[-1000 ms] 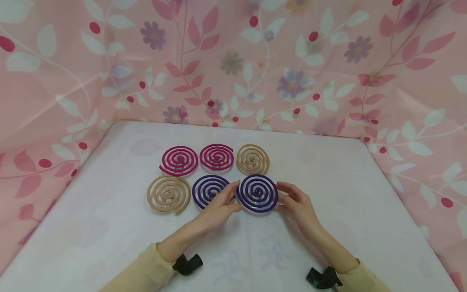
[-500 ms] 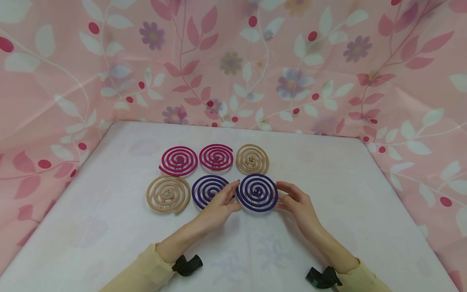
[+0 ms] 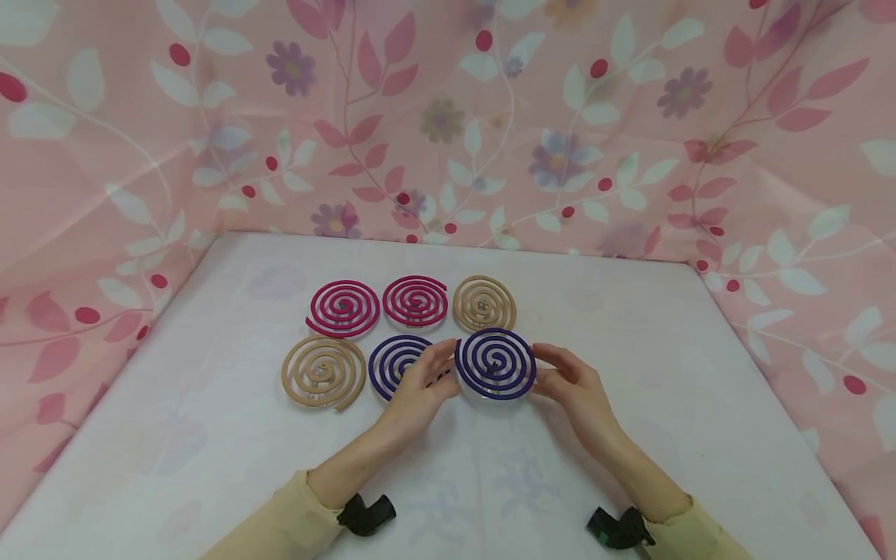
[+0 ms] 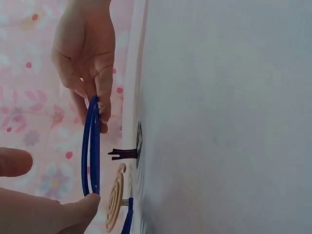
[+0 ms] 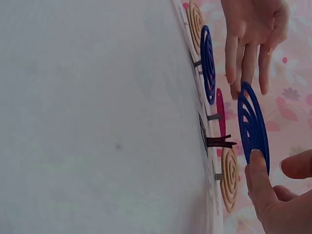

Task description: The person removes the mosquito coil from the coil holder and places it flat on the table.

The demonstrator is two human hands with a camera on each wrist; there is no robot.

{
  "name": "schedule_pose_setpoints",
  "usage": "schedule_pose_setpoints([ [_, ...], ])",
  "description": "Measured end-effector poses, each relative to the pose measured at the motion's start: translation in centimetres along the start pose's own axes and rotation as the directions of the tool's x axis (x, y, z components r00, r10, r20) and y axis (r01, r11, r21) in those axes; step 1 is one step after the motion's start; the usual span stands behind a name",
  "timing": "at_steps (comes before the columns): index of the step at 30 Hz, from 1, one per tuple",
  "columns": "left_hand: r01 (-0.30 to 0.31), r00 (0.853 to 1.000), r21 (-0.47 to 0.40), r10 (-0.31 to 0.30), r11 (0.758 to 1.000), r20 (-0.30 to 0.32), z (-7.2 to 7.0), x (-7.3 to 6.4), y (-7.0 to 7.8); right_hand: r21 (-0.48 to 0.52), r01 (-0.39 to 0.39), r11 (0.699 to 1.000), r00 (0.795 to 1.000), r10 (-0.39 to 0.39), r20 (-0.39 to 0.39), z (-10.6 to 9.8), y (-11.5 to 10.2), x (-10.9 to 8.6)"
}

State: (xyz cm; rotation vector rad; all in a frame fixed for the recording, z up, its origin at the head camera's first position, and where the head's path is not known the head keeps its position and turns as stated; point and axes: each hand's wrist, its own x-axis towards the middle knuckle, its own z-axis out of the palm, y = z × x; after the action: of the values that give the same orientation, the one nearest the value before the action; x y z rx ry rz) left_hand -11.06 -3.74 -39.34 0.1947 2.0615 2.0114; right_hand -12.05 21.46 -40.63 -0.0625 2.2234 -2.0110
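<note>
The blue coil [image 3: 495, 361] was one of six coils: there were two pink coils [image 3: 416, 302], two tan coils [image 3: 323, 371] and one other blue coil [image 3: 389, 359] too. It was dark, round and thin, and went round and round like a snail shell. It was up off the white table [image 3: 665, 404], just right of and below the middle of the frame. The left hand [image 3: 417, 393] and right hand [image 3: 579, 398] were loosely open, holding its edges with their fingertips.

Dk-blue coils [image 3: 495, 358], magenta coils [image 3: 416, 302], tan coils [image 3: 323, 369]; pink flwr-print bkdrop [image 3: 448, 85].
</note>
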Motion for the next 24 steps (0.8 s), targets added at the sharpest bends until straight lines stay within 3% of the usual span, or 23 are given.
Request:
schedule_pose_setpoints([
  [7,-0.077,0.993,-0.114,0.066,0.990,-0.099,0.7,1.2,1.2,-0.031,0.008,0.999,1.000,-0.008,0.010,-0.7,-1.4,0.8],
  [18,-0.086,0.995,-0.310,0.065,0.947,-0.077,1.7,3.6,3.2,0.062,0.032,0.998,0.998,-0.028,-0.050,-2.6,-2.7,2.6],
  [24,-0.101,0.995,-0.417,0.083,0.903,-0.061,2.4,5.4,4.1,0.219,0.076,0.973,0.996,-0.062,-0.071,-4.3,-3.7,3.9],
])
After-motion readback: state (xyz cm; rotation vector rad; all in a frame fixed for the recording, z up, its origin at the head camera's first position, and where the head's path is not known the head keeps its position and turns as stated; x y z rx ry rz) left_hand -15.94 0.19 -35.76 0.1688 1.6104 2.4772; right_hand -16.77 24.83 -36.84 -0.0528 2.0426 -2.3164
